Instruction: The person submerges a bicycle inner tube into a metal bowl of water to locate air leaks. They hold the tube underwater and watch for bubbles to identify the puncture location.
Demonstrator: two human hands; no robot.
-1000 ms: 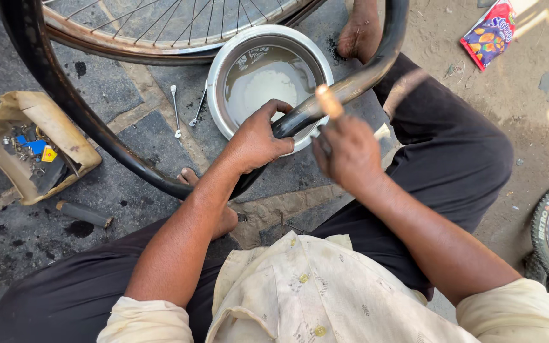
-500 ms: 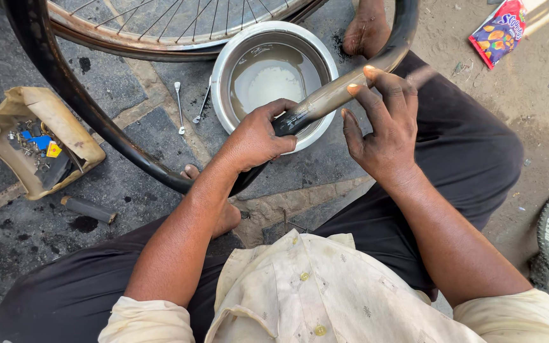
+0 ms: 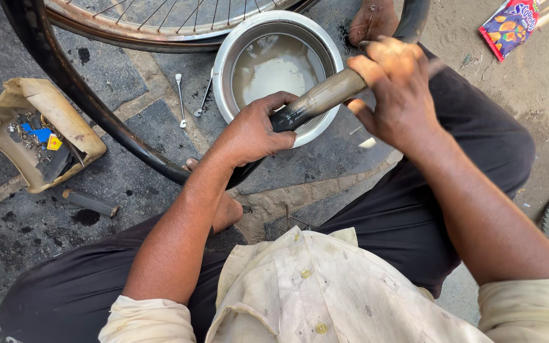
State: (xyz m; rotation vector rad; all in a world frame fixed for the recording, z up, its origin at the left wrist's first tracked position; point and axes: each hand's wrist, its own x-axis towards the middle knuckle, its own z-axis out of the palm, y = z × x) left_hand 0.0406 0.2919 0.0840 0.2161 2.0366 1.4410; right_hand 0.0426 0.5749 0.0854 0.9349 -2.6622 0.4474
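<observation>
The ground is dark, cracked stone paving (image 3: 128, 76) with pale joints, giving way to sandy dirt (image 3: 541, 82) on the far right. On the paving at the far middle stands a round steel bowl (image 3: 227, 57) holding cloudy water. Just left of it lie two small metal tyre levers (image 3: 179, 98), close together. At the left sits a worn tan box (image 3: 52, 108) of small parts, and near it, closer in, a short dark cylinder (image 3: 90, 203) lies on its side. A crumpled, colourful snack wrapper (image 3: 509, 25) lies on the dirt at the far right.
</observation>
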